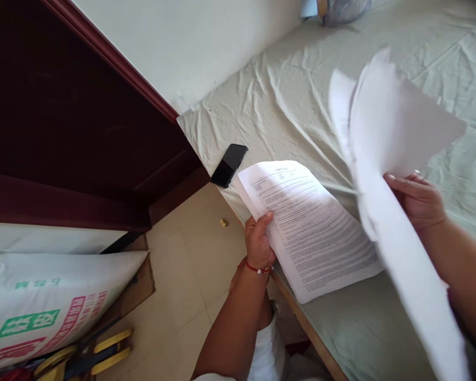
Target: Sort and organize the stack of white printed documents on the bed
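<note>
My left hand [258, 241] grips the left edge of a stack of printed paper [313, 227], thumb on top and fingers underneath. Lines of small text cover the top page. My right hand [416, 198] pinches a bunch of loose sheets [400, 121], lifted and curled upright at the right of the stack. The blank sides of these sheets face me, and they are slightly blurred. A red bracelet with pale beads circles my left wrist. Beyond the stack a black smartphone [229, 165] lies at the corner of the cloth-covered surface.
A wrinkled pale green cloth [293, 111] covers the surface. At its back sits a plastic-wrapped bundle [343, 10]. Dark red wooden furniture [83, 106] stands at left, above a printed white sack [63, 301] and yellow-black object [111, 349]. A small yellowish scrap [223, 223] lies on the tiled floor.
</note>
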`<state>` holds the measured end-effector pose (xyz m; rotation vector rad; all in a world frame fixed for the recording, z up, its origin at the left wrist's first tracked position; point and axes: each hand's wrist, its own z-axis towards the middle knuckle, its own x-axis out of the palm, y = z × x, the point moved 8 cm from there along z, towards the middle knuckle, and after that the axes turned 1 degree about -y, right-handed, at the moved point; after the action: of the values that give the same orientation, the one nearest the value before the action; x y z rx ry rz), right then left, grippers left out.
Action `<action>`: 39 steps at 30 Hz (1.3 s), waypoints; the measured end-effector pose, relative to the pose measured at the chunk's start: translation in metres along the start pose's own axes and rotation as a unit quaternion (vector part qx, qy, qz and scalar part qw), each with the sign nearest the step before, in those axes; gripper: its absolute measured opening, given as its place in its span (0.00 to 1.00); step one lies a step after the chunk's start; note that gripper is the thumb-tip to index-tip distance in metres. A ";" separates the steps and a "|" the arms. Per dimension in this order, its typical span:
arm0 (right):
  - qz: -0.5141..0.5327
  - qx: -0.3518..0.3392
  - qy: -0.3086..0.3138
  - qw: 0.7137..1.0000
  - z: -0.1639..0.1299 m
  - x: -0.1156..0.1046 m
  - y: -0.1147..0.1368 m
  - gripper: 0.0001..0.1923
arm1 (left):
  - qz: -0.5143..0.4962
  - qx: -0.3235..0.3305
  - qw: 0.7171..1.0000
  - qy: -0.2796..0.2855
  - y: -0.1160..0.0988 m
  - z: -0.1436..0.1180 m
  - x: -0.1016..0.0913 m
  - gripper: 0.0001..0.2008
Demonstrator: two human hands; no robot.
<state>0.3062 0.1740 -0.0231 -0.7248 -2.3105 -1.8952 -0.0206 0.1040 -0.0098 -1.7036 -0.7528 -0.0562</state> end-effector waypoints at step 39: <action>0.026 0.023 -0.047 0.998 0.003 0.003 0.004 0.20 | -0.107 -0.182 0.977 0.017 0.013 -0.004 0.016 0.16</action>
<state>0.3063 0.1778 -0.0189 -0.8768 -2.3563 -1.8189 0.0006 0.1064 -0.0131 -1.9536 -0.9399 -0.3926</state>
